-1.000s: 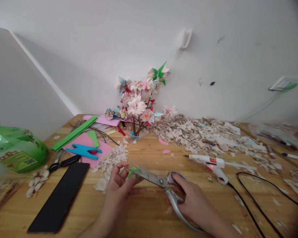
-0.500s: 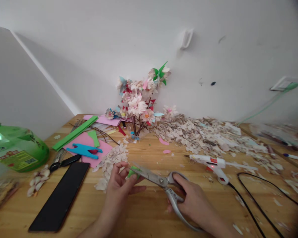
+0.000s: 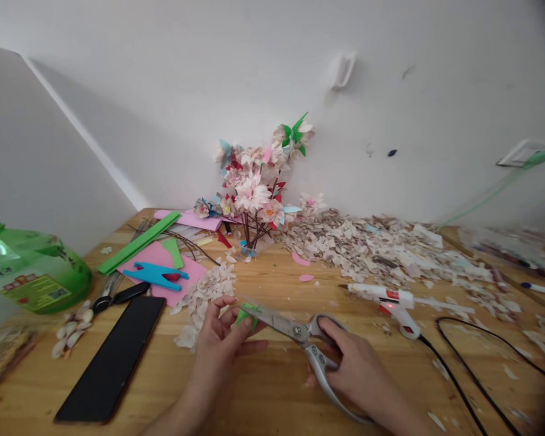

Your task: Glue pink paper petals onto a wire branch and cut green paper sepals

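Observation:
Low in the middle of the head view, my left hand pinches a small piece of green paper between thumb and fingers. My right hand grips the handles of silver scissors, with fingers through the loops. The blades point left and their tips lie against the green paper; whether they are cutting into it I cannot tell. Just beyond my left hand spreads a small heap of pale petal-like flakes. A white hot glue gun lies on its side to the right of the scissors.
Handmade flowers stand in a small holder near the wall, beside a wide pile of pale scraps. On the left are a black phone, a green bottle, pink paper and a blue clip-like piece. A black cord runs at right.
The whole view has shifted very slightly. Both hands keep nearly the same pose, with the green paper tilted a little differently at the scissor tips.

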`<state>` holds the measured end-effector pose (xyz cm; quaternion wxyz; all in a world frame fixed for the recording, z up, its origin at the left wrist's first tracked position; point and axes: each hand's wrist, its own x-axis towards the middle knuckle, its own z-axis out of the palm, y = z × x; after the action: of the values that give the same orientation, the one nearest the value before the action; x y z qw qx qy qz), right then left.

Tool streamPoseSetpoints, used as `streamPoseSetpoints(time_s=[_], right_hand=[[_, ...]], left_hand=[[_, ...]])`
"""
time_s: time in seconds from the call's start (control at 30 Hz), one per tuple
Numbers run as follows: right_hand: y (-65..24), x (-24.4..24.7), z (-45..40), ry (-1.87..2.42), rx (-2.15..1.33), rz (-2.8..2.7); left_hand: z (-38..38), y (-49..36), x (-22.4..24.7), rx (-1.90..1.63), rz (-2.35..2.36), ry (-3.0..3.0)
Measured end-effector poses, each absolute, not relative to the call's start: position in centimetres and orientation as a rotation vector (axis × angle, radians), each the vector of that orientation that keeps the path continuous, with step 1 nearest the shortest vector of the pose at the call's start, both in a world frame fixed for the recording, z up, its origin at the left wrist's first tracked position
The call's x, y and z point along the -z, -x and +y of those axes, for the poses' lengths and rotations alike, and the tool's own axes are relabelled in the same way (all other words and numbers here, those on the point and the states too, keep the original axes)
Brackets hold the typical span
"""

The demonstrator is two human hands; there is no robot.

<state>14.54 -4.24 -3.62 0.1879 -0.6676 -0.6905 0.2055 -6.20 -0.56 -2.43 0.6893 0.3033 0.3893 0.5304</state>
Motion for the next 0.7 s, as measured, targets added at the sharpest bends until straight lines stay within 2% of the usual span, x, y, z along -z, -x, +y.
streamPoseSetpoints(time_s=[0.7], right_hand=[[-14.71,4.13,-4.28,1.884,-0.613,-1.949]], left_hand=[[-0.33,6.31,2.77,-1.240,0.855,-0.716]])
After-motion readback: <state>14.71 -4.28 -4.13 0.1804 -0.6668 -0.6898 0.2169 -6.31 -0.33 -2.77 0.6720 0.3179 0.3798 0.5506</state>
